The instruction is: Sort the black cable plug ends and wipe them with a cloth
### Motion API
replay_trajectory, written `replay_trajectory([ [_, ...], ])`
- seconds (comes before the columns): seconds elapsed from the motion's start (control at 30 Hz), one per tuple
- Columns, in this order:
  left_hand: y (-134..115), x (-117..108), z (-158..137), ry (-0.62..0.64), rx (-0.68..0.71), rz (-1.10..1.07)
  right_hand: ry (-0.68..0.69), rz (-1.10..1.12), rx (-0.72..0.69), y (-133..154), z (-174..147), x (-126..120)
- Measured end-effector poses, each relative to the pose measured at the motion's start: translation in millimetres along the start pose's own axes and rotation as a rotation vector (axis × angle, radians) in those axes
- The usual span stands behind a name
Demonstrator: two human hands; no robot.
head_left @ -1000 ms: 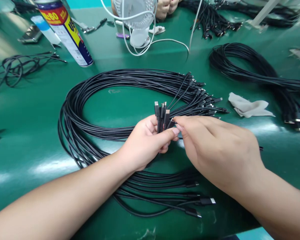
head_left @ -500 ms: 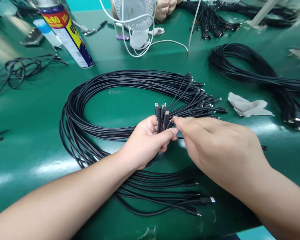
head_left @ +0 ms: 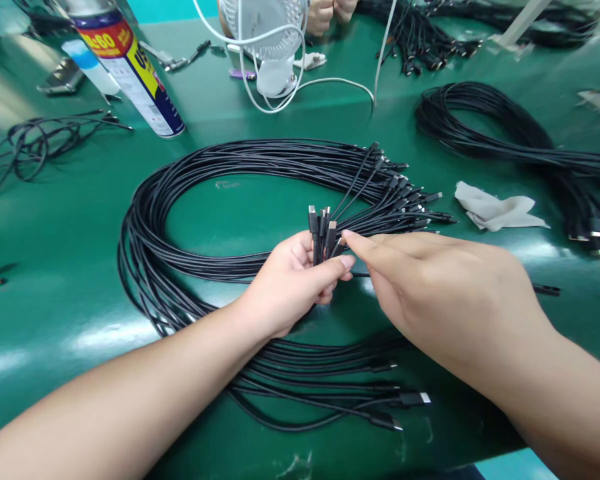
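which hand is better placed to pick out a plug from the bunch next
Probably the right hand: it reaches right up beside the bunch of black plugs, while the left hand is occupied gripping that bunch. Whether the right hand holds anything underneath is hidden.

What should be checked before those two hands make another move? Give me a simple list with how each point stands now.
1. Plugs gripped by the left hand: ok, they stick up out of its closed fingers.
2. Plug tips level with each other: not ok, they stand at different heights.
3. Right hand touching the nearest plug: cannot tell, a fingertip is right beside it.
4. Big cable coil lying on the green table: ok.
5. Spray can apart from the coil: ok, it stands beyond it.
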State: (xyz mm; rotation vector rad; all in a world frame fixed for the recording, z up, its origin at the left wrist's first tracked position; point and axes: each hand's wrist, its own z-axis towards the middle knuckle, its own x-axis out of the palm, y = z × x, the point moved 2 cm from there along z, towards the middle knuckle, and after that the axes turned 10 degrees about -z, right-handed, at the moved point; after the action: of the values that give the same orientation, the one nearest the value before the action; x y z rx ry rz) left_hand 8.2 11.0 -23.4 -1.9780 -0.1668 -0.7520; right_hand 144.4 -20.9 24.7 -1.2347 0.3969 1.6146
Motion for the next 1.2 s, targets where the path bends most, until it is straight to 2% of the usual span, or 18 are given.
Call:
replay_trajectory([
  [0.2,-1,-1,0,0.007,-0.015,-0.023,-0.024,0.015,0.028,-2,0,0],
  [0.27,-2,-1,0,0.020,-0.032,-0.037,-0.002,0.067,0.082,-5,0,1],
  [0.37,-2,0,0,0.025,-0.052,-0.036,0.088,0.305,0.221,-15,2,6],
  [0.53,-2,1,0,0.048,-0.050,-0.012,0.324,0.770,0.426,-26,6,24],
  [0.63,-1,2,-1,0.081,-0.052,0.022,0.384,0.895,0.406,-23,11,28],
  [0.73,-1,1,-1,0.089,-0.049,0.045,0.323,0.837,0.320,-22,16,23],
  [0.87,0,0,-1,0.085,-0.065,0.036,0.213,0.685,0.358,-32,14,19],
  [1.03,0,-1,1,0.076,-0.066,0.053,0.198,0.743,0.395,-42,6,24],
  [1.2,0,-4,3,0.082,-0.059,0.057,0.216,0.721,0.322,-42,4,23],
])
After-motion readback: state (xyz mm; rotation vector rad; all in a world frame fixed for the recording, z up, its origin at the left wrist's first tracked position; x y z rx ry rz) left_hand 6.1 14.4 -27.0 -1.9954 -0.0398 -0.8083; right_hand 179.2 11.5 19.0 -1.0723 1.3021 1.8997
